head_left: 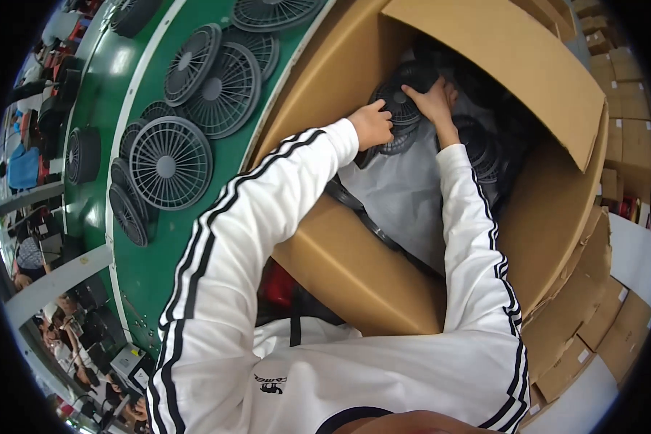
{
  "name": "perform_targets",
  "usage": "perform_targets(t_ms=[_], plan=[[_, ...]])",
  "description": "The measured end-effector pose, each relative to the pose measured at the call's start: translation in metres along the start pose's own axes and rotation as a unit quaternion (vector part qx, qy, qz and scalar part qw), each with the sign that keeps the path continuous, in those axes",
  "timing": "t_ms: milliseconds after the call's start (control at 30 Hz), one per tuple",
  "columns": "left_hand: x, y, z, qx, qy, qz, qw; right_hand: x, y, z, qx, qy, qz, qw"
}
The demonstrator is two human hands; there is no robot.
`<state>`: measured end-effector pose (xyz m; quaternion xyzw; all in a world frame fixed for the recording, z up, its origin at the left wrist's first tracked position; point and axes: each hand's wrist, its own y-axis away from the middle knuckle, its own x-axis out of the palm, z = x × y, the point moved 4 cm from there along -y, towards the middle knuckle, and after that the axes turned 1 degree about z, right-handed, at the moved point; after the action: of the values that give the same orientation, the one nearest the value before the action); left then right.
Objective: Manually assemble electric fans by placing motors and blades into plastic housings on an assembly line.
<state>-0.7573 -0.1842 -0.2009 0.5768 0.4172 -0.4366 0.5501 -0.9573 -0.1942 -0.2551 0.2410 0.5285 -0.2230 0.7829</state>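
Observation:
Both my arms reach into a large open cardboard box [354, 267]. Inside, a dark round fan grille [396, 101] is gripped between my two hands, with more grilles stacked under it. My left hand [371, 124] closes on its near left edge, fingers curled. On its right side, my right hand [434, 101] holds the rim with the thumb over the top. Another stack of dark grilles [477, 145] lies to the right of my right wrist. A pale plastic sheet [401, 192] spreads under and between the stacks.
To the left, a green work surface [159, 231] carries several grey fan grilles [168, 165], some overlapping. A box flap [513, 65] juts over the far right side. Flattened and stacked cartons [579, 347] stand at the right. Other people [69, 340] sit along the far left.

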Motion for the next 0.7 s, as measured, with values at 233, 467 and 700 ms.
perform_targets(t_ms=[233, 467, 700], plan=[[-0.087, 0.008, -0.014, -0.055, 0.142, 0.014, 0.988, -0.017, 0.045, 0.025, -0.090, -0.207, -0.048, 0.973], [-0.201, 0.215, -0.072, -0.329, 0.413, -0.436, 0.729, 0.020, 0.052, 0.001, 0.022, -0.360, -0.083, 0.929], [-0.110, 0.456, -0.204, -0.533, 0.464, -0.650, 0.279, -0.018, 0.047, 0.022, 0.025, -0.547, 0.154, 0.822]])
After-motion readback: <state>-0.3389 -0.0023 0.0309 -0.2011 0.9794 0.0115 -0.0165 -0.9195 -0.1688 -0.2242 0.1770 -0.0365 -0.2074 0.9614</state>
